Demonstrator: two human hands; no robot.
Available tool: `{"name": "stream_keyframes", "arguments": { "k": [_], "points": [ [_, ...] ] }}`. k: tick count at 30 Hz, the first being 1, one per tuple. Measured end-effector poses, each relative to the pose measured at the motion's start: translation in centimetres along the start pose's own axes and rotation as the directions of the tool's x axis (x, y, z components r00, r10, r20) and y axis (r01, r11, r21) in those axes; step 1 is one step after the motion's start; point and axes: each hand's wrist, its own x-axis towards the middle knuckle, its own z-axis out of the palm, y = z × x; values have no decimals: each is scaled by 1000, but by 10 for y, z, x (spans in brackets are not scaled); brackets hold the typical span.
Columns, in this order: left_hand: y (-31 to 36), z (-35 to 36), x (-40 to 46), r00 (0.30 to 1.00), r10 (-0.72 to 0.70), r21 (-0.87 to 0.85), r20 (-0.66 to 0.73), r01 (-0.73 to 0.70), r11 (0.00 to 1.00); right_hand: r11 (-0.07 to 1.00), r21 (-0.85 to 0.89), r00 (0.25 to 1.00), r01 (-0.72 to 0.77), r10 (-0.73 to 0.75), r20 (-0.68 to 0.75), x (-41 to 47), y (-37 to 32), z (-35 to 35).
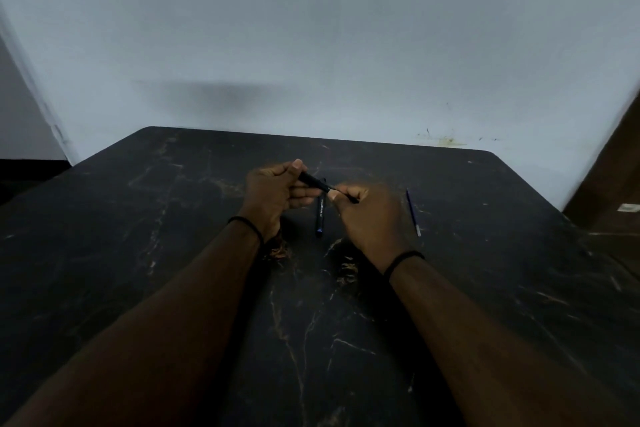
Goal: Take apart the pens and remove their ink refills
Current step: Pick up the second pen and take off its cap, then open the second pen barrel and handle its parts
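My left hand (273, 189) grips the black barrel of a pen (313, 181) above the middle of the dark marble table (485, 288). My right hand (363, 211) pinches the pen's other end, where a thin part sticks out of the barrel; that hand is blurred. Below the two hands a second black pen (320, 218) lies on the table, pointing toward me. A thin blue ink refill (412, 212) lies on the table to the right of my right hand.
The table's far edge meets a pale wall (311, 45). A brown wooden surface (609, 177) stands at the far right. I wear a dark band on each wrist.
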Motion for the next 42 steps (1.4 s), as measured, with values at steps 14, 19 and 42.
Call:
{"name": "stream_keyframes", "arguments": {
  "k": [14,19,42],
  "points": [
    [-5,2,-1,995,96,100,-22,-94,991,841,-494,975,222,-199,100,-6,-9,-5],
    [-11,2,6,965,174,299,-195,-111,948,879,-465,986,107,-152,-61,3,-3,-11],
    [-9,-2,12,918,302,642,-257,-71,763,779,-612,989,137,-69,134,9,6,15]
  ]
}}
